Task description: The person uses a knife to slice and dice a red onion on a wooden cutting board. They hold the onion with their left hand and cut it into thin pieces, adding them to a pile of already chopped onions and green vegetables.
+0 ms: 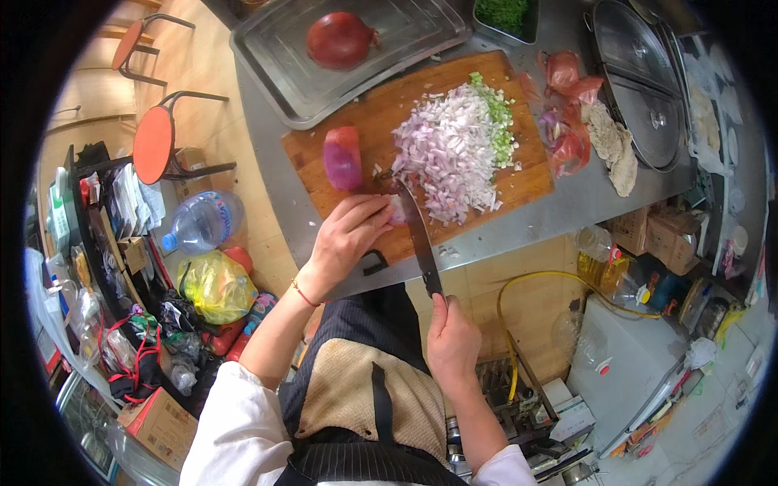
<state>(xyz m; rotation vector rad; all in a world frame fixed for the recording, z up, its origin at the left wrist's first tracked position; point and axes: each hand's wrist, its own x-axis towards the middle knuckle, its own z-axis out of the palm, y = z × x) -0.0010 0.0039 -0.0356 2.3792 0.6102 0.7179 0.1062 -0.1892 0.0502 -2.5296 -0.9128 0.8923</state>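
Observation:
My left hand (355,228) presses a piece of red onion (399,210) down on the wooden cutting board (304,155), its fingers bunched over the piece. The handle of a kitchen knife (422,243) is in my right hand (453,340). The dark blade reaches over the board's near edge, its tip by the chopped onion, right beside my left fingertips. A large heap of diced red onion (453,152) covers the middle of the board, with chopped green onion (501,124) along its right side. Left of the heap rests a larger cut piece of red onion (342,158).
A whole red onion (340,40) sits in a metal tray (273,79) behind the board. Chopped greens fill a metal container (504,18). Red plastic bags (568,146), a rag (611,149) and a lidded round pot (644,91) stand to the right. Orange-topped stools (153,144) are at left.

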